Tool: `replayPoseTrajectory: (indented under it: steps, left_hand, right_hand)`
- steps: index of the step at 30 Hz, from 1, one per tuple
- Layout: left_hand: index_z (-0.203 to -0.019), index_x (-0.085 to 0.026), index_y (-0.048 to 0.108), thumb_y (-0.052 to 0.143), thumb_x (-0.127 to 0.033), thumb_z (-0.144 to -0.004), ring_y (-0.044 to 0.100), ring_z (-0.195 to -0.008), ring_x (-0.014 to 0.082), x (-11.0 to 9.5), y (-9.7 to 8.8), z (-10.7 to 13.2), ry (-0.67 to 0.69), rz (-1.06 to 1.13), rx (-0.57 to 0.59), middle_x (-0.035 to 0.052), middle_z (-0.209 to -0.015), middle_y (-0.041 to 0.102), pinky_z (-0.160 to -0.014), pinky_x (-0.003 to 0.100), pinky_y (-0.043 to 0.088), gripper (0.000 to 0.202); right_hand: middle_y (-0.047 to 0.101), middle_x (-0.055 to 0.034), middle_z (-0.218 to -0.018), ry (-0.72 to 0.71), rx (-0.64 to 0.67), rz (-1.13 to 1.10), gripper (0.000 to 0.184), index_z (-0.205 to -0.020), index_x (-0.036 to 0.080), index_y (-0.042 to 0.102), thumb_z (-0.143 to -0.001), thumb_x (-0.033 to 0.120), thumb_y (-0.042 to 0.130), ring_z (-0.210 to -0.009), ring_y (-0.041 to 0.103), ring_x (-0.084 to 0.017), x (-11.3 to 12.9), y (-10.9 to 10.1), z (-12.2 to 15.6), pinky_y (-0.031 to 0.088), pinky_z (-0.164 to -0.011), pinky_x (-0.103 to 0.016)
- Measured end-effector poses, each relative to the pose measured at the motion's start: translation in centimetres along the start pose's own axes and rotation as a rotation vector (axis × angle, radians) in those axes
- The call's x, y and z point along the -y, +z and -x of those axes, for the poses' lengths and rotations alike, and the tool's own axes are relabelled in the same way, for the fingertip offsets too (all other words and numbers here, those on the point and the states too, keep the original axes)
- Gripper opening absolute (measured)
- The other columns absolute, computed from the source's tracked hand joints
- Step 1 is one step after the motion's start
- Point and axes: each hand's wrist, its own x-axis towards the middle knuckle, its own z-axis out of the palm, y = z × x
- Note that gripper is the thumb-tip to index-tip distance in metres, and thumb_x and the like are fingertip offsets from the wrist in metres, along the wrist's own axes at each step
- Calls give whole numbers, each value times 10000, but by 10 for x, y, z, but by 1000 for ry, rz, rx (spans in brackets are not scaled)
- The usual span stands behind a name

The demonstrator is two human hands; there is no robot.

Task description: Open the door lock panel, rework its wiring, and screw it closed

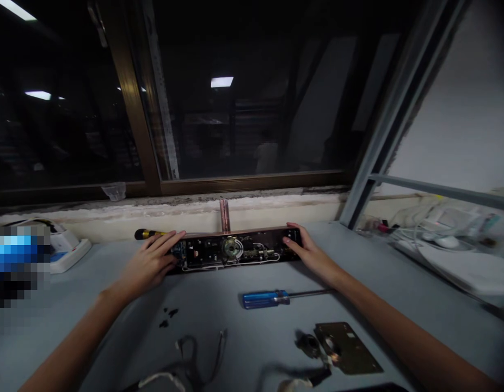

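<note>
A long, narrow black electronics panel stands across the back of the table, its inside with a round part, small connectors and white wires facing me. My left hand grips its left end and my right hand grips its right end, thumb on the inner face. Behind my left fingers lies a screwdriver with a black and yellow handle, partly hidden. In front of the panel is a blue-handled screwdriver, its shaft reaching towards my right forearm.
Small black pieces lie at front left, near loose cables. A flat metal plate rests at front right. A white power strip is at the left, a shelf post and blurred white equipment at the right. Windows rise behind.
</note>
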Motion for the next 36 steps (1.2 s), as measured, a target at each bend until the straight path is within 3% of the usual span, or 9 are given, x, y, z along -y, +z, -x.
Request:
replayPoseTrajectory:
  steps: [9, 17, 24, 27, 32, 34, 36]
  left_hand:
    - [-704, -190, 606, 510, -127, -749, 374, -1193, 283, -12, 2, -4, -45, -138, 45, 55, -1390, 329, -894, 466, 328, 123]
    - [-718, -158, 608, 455, -75, -726, 381, -1179, 299, -17, 14, -1, -73, -190, -45, 93, -1361, 373, -898, 482, 312, 174]
    - [-748, -161, 596, 413, -121, -804, 490, -1074, 261, -23, 15, -11, -140, -128, -96, 103, -1256, 502, -845, 441, 335, 196]
    - [-741, -163, 582, 388, -140, -836, 496, -1075, 250, -23, 14, -13, -104, -78, -83, 104, -1250, 507, -832, 435, 337, 217]
    - [-762, -172, 566, 369, -157, -853, 425, -1157, 245, -19, -4, -6, -49, -16, -62, 101, -1287, 465, -938, 461, 248, 217]
    - [-787, -180, 569, 378, -161, -848, 479, -1087, 219, -21, -19, -1, -41, 63, 1, 85, -1218, 524, -921, 406, 283, 201]
    - [-792, -192, 572, 399, -171, -839, 556, -906, 177, -27, -36, 2, -80, 184, 139, 48, -1012, 624, -814, 320, 358, 181]
  right_hand:
    - [499, -64, -1118, 25, 10, 22, 625, -1173, 229, 326, -692, 602, 466, -1067, 475, -241, 5, 0, 1, 386, -931, -349]
    - [463, -73, -1154, 49, 39, 26, 692, -1195, 228, 267, -668, 627, 473, -1091, 452, -247, 3, 0, 0, 369, -948, -359]
    - [457, -64, -1171, 52, 51, 49, 650, -1203, 237, 258, -707, 618, 435, -1097, 458, -235, 3, 0, 0, 372, -952, -352]
    - [463, -65, -1169, 42, 56, 59, 658, -1204, 231, 260, -706, 628, 425, -1098, 461, -231, 5, -1, 1, 380, -947, -334]
    - [475, -73, -1167, 19, 47, 54, 658, -1192, 222, 287, -698, 627, 440, -1097, 459, -234, 5, -2, 2, 382, -943, -326]
    - [479, -68, -1166, 11, 37, 54, 636, -1189, 225, 301, -704, 608, 452, -1096, 459, -232, 4, -2, 1, 380, -943, -325]
    - [488, -61, -1149, 4, 31, 54, 612, -1187, 230, 311, -713, 588, 456, -1086, 467, -229, 1, -2, 1, 384, -940, -327]
